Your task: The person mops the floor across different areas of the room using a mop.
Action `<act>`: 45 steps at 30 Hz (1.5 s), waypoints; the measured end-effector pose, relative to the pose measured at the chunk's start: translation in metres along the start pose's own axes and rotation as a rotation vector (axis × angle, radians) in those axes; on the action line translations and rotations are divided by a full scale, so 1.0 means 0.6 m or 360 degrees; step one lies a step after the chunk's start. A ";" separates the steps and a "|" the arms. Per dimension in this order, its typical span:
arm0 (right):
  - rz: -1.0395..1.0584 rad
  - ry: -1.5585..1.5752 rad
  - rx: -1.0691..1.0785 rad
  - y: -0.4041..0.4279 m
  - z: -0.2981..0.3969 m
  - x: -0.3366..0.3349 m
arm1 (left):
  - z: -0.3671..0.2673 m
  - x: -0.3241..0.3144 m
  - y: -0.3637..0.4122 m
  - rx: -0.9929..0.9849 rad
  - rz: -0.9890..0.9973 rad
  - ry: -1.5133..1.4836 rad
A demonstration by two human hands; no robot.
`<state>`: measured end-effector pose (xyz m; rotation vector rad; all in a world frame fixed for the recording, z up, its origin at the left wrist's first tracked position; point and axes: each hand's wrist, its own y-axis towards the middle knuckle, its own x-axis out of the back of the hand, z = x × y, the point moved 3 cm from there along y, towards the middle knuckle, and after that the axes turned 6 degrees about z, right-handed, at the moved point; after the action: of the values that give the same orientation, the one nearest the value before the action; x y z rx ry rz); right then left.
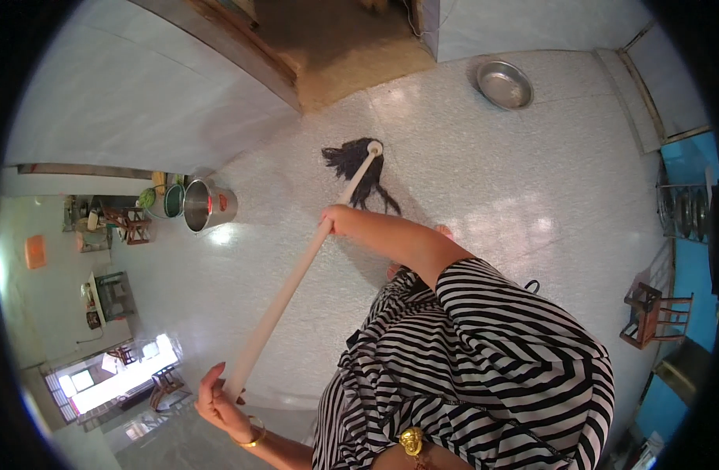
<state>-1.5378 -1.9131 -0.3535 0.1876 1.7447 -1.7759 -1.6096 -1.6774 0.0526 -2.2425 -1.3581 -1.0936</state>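
A long pale mop handle (283,294) slants across the middle of the view. My right hand (336,218) is closed around its lower part, a short way above the mop head. Close to the upper end, my left hand (221,402) has the handle between thumb and fingers, with one finger raised away; a gold bangle circles that wrist. The dark string mop head (359,167) rests on the speckled grey floor (453,176), its strands spread to the left and towards my feet. A round white collar (374,148) joins handle and strands.
A metal basin (505,85) sits ahead to the right, beyond a doorway threshold (365,79). By the left wall stands a shiny metal bucket (209,204), beside a green basket (174,201). Wooden chairs stand at right (647,314) and far left (167,385).
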 end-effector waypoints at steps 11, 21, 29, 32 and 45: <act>0.0047 0.0600 0.0520 -0.104 0.131 0.110 | -0.059 -0.072 0.161 -0.0497 0.0189 -0.0099; -0.0025 0.0954 0.0955 -0.178 0.268 0.353 | -0.189 -0.254 0.277 -0.0824 0.0640 -0.0402; -0.0393 0.1361 0.1241 -0.297 0.300 0.618 | -0.324 -0.462 0.251 -0.0918 0.1221 -0.0434; -0.0483 0.1519 0.1308 -0.327 0.278 0.738 | -0.344 -0.545 0.216 -0.1052 0.1412 -0.0531; -0.0930 0.2288 0.1177 -0.417 0.091 0.853 | -0.367 -0.690 0.103 -0.0499 0.1889 -0.1430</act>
<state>-2.0543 -2.1545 -0.3993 1.7764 1.8875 -3.0283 -1.7654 -2.0978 -0.0979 -3.1089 0.2200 0.1731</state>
